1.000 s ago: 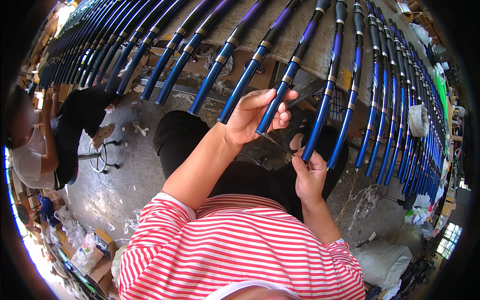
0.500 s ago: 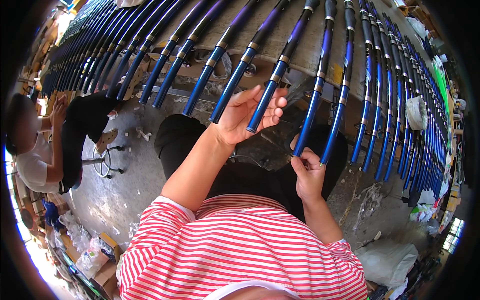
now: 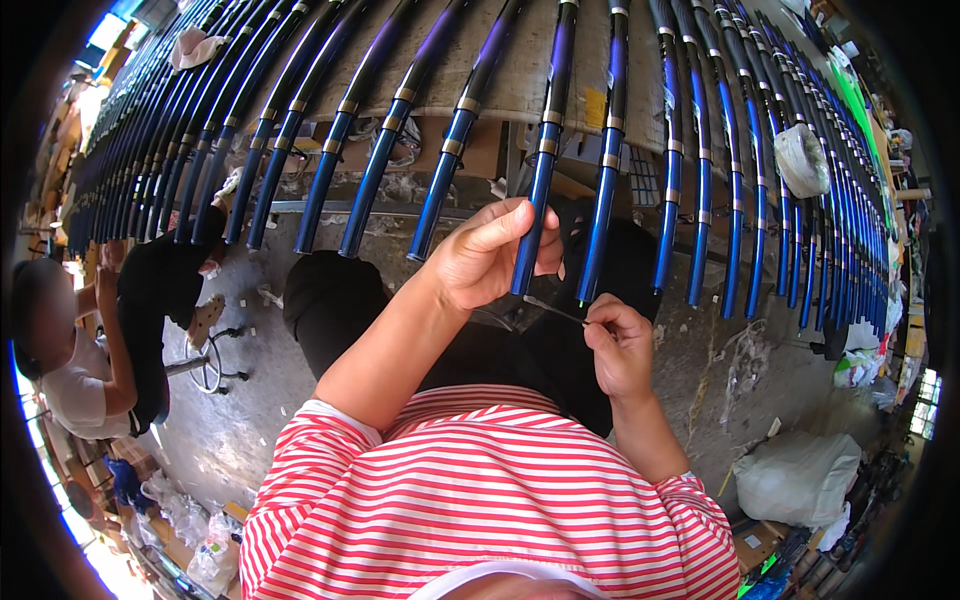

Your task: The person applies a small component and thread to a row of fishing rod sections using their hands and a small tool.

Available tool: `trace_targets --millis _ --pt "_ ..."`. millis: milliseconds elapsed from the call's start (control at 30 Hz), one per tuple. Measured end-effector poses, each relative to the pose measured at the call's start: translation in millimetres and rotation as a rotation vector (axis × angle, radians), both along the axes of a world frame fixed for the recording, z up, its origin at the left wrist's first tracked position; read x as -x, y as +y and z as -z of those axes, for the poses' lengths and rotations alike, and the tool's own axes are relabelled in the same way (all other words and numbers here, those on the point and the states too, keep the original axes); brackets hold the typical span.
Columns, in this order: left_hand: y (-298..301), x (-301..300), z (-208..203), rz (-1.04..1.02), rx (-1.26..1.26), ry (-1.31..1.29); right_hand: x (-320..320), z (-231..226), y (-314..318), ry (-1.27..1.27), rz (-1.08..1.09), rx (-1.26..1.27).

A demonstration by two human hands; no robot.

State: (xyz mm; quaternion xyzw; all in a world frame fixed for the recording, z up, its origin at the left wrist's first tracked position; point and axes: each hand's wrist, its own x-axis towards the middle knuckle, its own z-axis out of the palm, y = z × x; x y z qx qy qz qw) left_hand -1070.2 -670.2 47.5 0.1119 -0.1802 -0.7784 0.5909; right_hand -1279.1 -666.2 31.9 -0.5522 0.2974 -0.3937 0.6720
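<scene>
A long row of blue and black fishing rods [image 3: 381,188] with silver bands lies side by side, their blue ends pointing toward me over the table edge. My left hand [image 3: 490,258] grips one fishing rod [image 3: 541,175] close to its blue end, thumb on top and fingers behind. Lower and to the right, my right hand [image 3: 622,348] pinches a thin dark stick [image 3: 560,313] with a pale, swab-like tip. That tip is just below the gripped rod's end, apart from it. Beside it, another rod [image 3: 600,225] ends above my right fingers.
The rods rest on a table [image 3: 640,60] with a pale cover. A white roll [image 3: 802,160] sits on the rods at right, and a pale cloth [image 3: 197,47] at far left. Another person [image 3: 85,350] sits at left near a wheeled stool [image 3: 208,365]. A large white sack [image 3: 797,478] stands at lower right.
My left hand has closed on a rod. The right hand has come away from the rod ends, so its stick now shows. The rods have shifted in view.
</scene>
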Motion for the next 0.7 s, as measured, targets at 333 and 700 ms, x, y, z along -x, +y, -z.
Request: trace_targets --millis 333,700 --pt "4.5 -4.7 2.0 0.040 -0.097 0.163 -2.3 3.9 -3.0 0.008 0.007 0.006" --pt "1.4 -4.2 4.6 0.050 0.016 0.214 -1.3 5.8 -3.7 -0.003 0.007 0.009"
